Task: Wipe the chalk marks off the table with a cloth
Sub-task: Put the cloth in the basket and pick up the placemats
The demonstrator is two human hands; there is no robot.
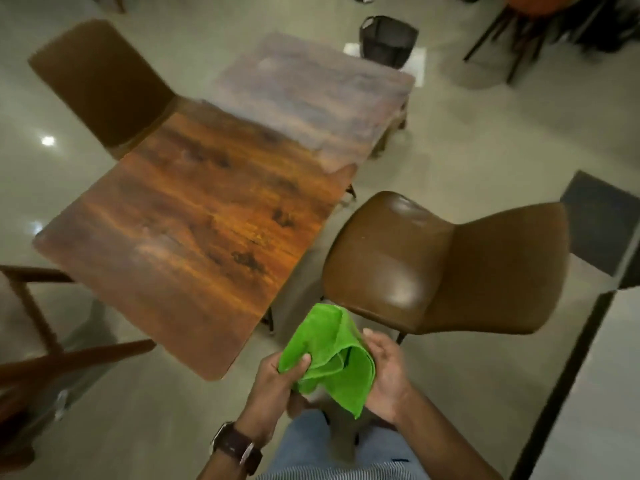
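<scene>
While chairs (446,268) flank the table (194,216) (bin (387,39) behind).

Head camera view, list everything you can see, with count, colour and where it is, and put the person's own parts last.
table: one, brown wood grain, centre left; the far part looks pale and hazy
green cloth: one, bright green, held off the table near its front corner
brown chairs: two, one at the far left of the table, one to its right
wooden frame: one, dark brown, lower left edge, partly cut off
bin: one, black, on the floor beyond the table
floor: grey, glossy
wristwatch: one, dark strap, on the left wrist
left hand: grips the cloth's left edge
right hand: holds the cloth's right side
</scene>
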